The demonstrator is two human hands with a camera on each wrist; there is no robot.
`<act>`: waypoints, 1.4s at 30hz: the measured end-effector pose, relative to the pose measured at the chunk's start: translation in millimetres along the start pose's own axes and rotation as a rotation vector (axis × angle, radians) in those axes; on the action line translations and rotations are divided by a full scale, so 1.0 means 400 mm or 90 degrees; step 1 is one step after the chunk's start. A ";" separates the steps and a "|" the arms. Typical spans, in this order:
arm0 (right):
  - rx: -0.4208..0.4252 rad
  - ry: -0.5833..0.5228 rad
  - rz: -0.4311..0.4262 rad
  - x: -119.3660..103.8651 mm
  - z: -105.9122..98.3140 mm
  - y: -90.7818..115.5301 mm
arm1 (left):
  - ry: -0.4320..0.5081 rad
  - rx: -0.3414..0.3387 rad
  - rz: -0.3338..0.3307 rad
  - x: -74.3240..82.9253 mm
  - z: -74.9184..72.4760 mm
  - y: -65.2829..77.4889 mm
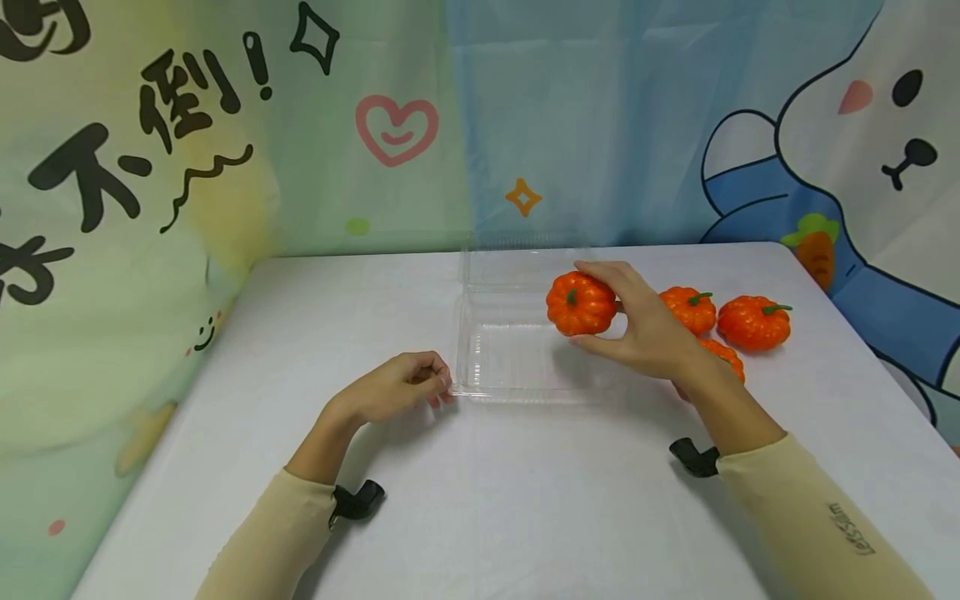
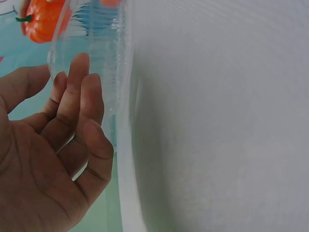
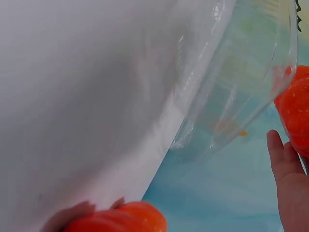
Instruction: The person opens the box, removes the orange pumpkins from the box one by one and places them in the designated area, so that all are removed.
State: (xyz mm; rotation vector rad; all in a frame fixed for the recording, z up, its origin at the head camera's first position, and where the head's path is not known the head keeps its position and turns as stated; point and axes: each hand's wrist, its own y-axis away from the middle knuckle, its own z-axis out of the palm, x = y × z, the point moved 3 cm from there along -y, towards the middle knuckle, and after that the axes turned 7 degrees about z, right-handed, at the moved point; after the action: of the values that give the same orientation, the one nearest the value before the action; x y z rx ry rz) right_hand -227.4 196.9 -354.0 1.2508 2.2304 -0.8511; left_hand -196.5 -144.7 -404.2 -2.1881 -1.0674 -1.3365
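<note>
My right hand [image 1: 641,321] grips a small glossy orange pumpkin [image 1: 581,302] with a green stem between thumb and fingers. It is held over the clear plastic container [image 1: 517,358], whose lid [image 1: 525,265] lies folded back. At the container's near left corner is my left hand [image 1: 405,385]; in the left wrist view, its thumb [image 2: 31,84] and curled fingers lie about the clear rim. The right wrist view has the gripped pumpkin [image 3: 295,113] at its right edge. Another orange pumpkin [image 3: 133,220] shows at the bottom, with blurred fingertips beside it.
Several more orange pumpkins are grouped right of the container; one pumpkin [image 1: 753,323] lies furthest right and another [image 1: 726,358] is partly hidden by my right forearm. The white tablecloth [image 1: 525,500] reaches a printed curtain [image 1: 600,125] at the back.
</note>
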 end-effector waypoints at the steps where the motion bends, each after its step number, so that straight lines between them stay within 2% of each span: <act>1: 0.001 0.002 0.003 0.003 -0.005 0.005 | 0.001 -0.001 0.001 0.000 0.000 -0.001; 8: 0.026 0.003 0.005 0.020 -0.037 0.033 | 0.003 -0.006 0.006 0.000 -0.001 -0.005; 16: 0.037 0.044 0.047 0.027 -0.079 0.068 | 0.010 -0.009 0.012 0.003 -0.002 -0.003; 27: 0.071 0.095 0.058 0.052 -0.135 0.134 | 0.008 -0.009 0.006 0.006 0.002 -0.004; 35: 0.085 0.048 0.137 0.073 -0.168 0.173 | -0.013 -0.010 0.003 0.007 -0.004 -0.003; 42: 0.099 0.072 0.158 0.089 -0.192 0.201 | -0.006 -0.004 -0.009 -0.002 -0.004 0.000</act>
State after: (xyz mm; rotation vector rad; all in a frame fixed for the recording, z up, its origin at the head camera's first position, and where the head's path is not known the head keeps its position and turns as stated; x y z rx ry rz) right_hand -181.1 304.1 -345.8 1.6471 2.0663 -0.8882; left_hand -197.6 -146.0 -404.0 -2.1974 -1.0854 -1.3389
